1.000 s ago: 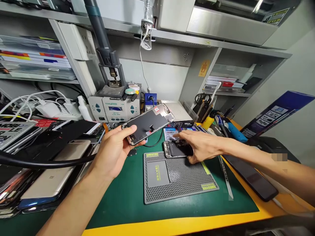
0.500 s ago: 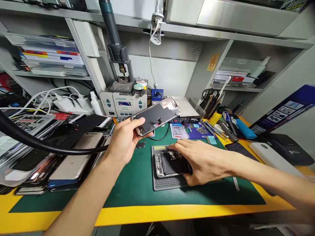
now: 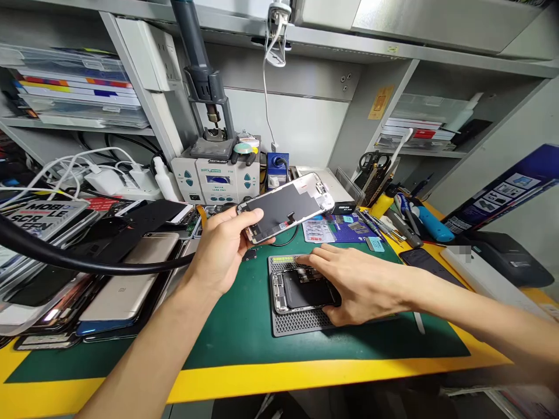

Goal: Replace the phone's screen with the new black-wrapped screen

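My left hand [image 3: 227, 244] is closed on one end of a phone screen [image 3: 283, 206], thumb on top of its back face. The screen is raised and tilted, with a flex cable and metal plate showing. Below and to the right, an opened phone body [image 3: 301, 291] lies on a grey perforated pad [image 3: 305, 323], its black battery and circuit board exposed. My right hand [image 3: 349, 285] spans the right end of that body, thumb at the near edge and fingers at the far edge, hiding that end.
Stacked phones [image 3: 126, 285] fill the left of the green mat [image 3: 236, 343], with a black hose [image 3: 109, 265] crossing above them. A hot-air station [image 3: 218, 180] stands behind. Tweezers and screwdrivers [image 3: 379, 227] lie at the right, near a purple card [image 3: 340, 230].
The screen in my left hand has moved slightly right and turned a little, its back catching more light. My right hand stays on the phone body. The whole view has shifted slightly.
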The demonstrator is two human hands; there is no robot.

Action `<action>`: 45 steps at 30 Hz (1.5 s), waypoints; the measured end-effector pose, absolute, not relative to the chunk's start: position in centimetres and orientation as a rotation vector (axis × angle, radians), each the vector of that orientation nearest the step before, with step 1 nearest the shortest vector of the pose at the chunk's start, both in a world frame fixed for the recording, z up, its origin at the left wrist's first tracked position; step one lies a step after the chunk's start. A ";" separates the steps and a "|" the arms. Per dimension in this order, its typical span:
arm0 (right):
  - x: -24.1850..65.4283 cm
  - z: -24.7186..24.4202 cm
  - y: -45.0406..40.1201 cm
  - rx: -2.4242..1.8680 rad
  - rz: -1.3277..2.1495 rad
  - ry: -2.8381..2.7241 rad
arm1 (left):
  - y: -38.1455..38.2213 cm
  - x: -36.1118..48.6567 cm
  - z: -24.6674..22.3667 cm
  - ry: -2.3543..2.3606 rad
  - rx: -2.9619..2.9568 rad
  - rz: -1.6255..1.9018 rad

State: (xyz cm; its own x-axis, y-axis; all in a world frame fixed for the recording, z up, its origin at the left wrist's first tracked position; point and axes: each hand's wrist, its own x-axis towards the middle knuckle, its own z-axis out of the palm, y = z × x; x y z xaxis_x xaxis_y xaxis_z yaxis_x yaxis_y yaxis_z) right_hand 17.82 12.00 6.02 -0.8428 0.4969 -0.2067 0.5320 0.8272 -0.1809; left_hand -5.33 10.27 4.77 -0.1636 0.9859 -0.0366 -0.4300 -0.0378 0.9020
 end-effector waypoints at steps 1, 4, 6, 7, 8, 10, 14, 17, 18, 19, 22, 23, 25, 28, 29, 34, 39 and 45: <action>17.9 5.9 11.9 0.823 -0.374 2.857 | 10.3 -5.3 4.7 0.987 0.804 1.501; 18.8 6.0 11.3 0.862 -0.422 2.859 | 10.2 -5.1 4.5 0.983 0.869 1.474; 20.1 6.5 10.8 0.940 -0.469 2.879 | 10.2 -5.0 4.4 0.981 0.927 1.449; 21.0 6.9 10.6 1.018 -0.504 2.885 | 10.1 -5.0 4.3 0.986 0.961 1.437; 22.0 7.4 10.5 1.136 -0.552 2.876 | 10.0 -4.9 4.3 0.995 0.998 1.424; 23.9 8.2 10.5 1.437 -0.652 2.821 | 9.8 -4.6 4.1 1.030 1.081 1.398; 25.7 8.2 11.7 1.813 -1.232 2.752 | 9.4 -4.0 3.7 1.119 1.251 1.325; 24.9 7.1 13.0 1.706 -1.757 2.766 | 9.2 -3.4 3.5 1.164 1.357 1.259; 24.5 6.7 13.3 1.657 -1.821 2.774 | 9.2 -3.3 3.5 1.177 1.388 1.240; 24.2 6.3 13.5 1.622 -1.863 2.781 | 9.2 -3.2 3.4 1.188 1.418 1.224; 23.5 5.3 13.9 1.581 -1.924 2.802 | 9.2 -3.1 3.3 1.222 1.502 1.174; 23.5 5.0 13.9 1.583 -1.941 2.809 | 9.3 -3.2 3.2 1.235 1.530 1.154; 23.5 4.5 13.7 1.586 -1.962 2.826 | 9.4 -3.5 3.2 1.263 1.586 1.109; 23.8 3.8 13.6 1.584 -1.973 2.839 | 9.6 -3.9 3.1 1.302 1.664 1.036; 23.9 3.7 13.6 1.582 -1.971 2.839 | 9.6 -4.0 3.0 1.314 1.686 1.015; 24.3 2.8 13.9 1.584 -1.935 2.834 | 9.6 -4.0 2.4 1.361 1.754 0.967; 24.1 2.4 14.1 1.608 -1.893 2.824 | 9.5 -4.1 1.2 1.398 1.774 0.953; 23.9 2.4 14.0 1.612 -1.872 2.819 | 9.3 -4.3 0.9 1.430 1.770 0.937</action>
